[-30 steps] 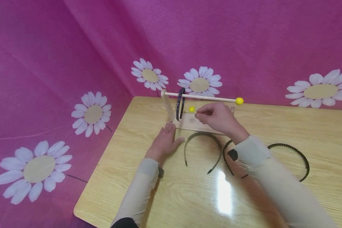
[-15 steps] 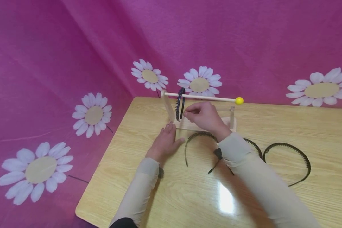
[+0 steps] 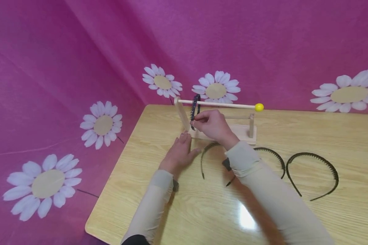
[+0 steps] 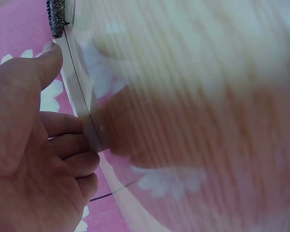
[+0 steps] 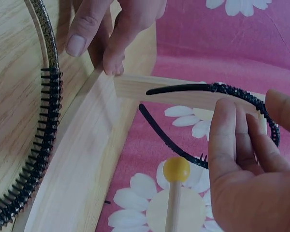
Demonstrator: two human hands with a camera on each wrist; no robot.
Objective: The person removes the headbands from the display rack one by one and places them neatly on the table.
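A dark toothed headband [image 3: 193,110] hangs on the upper rod [image 3: 227,104] of a wooden stand [image 3: 181,114], near its left upright. My right hand [image 3: 213,126] has thumb and fingers around one side of this headband; the right wrist view shows the headband [image 5: 239,94] passing between thumb and fingers. Its two free ends show beyond the fingertips. My left hand [image 3: 178,153] lies with extended fingers on the table, fingertips right at the stand's base corner. A yellow ball [image 5: 176,169] tips the lower rod, hidden behind my right hand in the head view.
Several more headbands lie in a row on the wooden table [image 3: 159,221]: a glittery one [image 3: 203,160] partly under my right arm, a dark one [image 3: 273,154], and another [image 3: 335,173] further right. A pink flowered cloth [image 3: 263,41] hangs behind and to the left.
My right hand has moved left along the stand, from the lower rod's yellow ball to the hanging headband, where its fingers now close around one side. The left hand stays in place.
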